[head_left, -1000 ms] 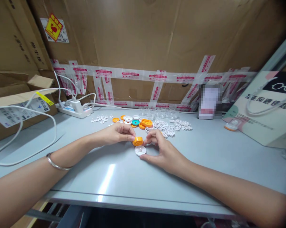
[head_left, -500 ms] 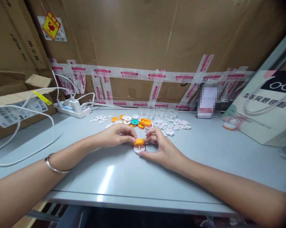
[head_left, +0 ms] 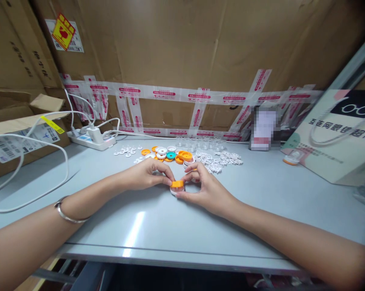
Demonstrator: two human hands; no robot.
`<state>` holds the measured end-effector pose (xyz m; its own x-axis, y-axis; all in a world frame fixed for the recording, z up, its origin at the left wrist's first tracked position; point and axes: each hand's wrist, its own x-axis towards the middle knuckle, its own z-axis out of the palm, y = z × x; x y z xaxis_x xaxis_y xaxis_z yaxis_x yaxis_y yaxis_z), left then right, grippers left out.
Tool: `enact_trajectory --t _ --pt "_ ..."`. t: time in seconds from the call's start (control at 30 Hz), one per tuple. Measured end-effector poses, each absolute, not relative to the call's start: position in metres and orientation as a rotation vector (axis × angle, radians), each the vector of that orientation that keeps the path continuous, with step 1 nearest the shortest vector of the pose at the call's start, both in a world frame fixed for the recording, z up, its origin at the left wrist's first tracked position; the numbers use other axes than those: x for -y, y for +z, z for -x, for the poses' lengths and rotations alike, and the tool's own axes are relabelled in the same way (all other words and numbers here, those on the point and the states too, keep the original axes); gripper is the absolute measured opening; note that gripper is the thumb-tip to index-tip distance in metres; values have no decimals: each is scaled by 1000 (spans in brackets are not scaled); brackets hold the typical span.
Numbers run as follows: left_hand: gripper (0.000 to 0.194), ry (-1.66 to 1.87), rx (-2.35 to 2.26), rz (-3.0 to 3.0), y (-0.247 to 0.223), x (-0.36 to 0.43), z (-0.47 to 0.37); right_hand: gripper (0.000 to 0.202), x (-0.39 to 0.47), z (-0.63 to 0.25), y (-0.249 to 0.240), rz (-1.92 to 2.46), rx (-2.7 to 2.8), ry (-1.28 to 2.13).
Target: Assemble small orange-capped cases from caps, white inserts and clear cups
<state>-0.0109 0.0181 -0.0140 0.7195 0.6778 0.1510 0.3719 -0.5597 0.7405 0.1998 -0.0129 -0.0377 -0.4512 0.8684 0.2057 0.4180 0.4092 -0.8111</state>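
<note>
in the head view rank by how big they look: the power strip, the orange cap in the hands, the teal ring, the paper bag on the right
1. paper bag
2. power strip
3. orange cap and teal ring: look alike; the cap is nearer the camera, so unranked.

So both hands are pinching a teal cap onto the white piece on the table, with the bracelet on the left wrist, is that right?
Nearly. The cap is orange, not teal, as the head view shows. The left hand and right hand do pinch it from either side over the white piece on the table, and the bracelet is on the left wrist. A teal ring lies in the pile behind.
</note>
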Motion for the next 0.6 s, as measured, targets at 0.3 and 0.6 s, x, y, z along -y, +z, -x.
enact_trajectory --t 0.3,0.6 --pt "15 575 -659 -2446 -16 -17 13 49 13 -199 -37 1091 2044 908" --pt "21 586 -541 -2773 -17 -12 12 49 12 -201 -39 1077 2062 913"
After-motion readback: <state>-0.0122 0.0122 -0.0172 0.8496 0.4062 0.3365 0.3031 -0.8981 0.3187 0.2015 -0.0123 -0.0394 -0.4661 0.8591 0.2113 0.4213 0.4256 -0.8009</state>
